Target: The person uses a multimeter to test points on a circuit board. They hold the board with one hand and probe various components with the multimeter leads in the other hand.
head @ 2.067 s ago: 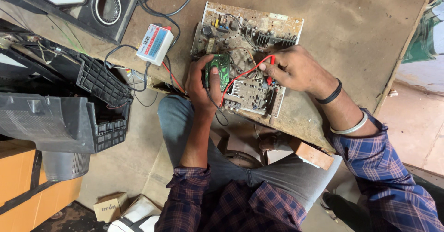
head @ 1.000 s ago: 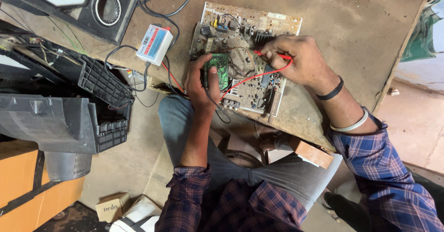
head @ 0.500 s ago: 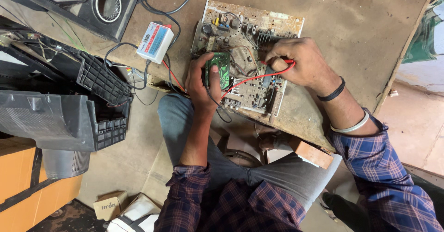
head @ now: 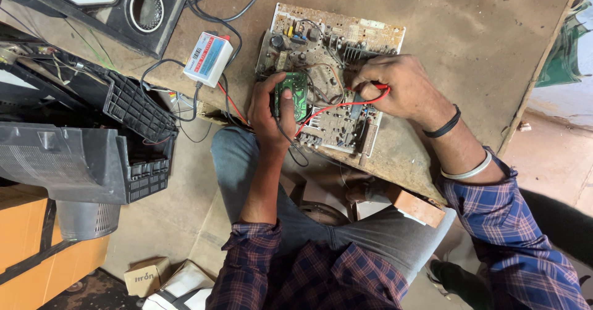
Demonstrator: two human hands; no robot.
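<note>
A large beige circuit board (head: pixel 370 29) lies on the brown worktable (head: pixel 482 44). My left hand (head: pixel 264 109) grips a small green circuit module (head: pixel 291 95) held over the board's near left part. My right hand (head: pixel 395 87) pinches a red test probe (head: pixel 378 87) and presses its tip onto the board near a black finned heat sink (head: pixel 363 51). A red lead (head: pixel 327 109) runs from the probe under my left hand. A small white and blue tester box (head: pixel 208 58) sits to the left of the board.
A black speaker cabinet (head: pixel 117 4) lies at the top left. A dark grey open television casing (head: pixel 80 143) stands at the left, above an orange box (head: pixel 25 248). Cardboard boxes (head: pixel 145 276) rest on the floor. A brick (head: pixel 415 206) sits under the table's edge.
My right hand has moved the red probe up and to the left across the board, from beside the near right part to the heat sink area. My left hand kept hold of the green module.
</note>
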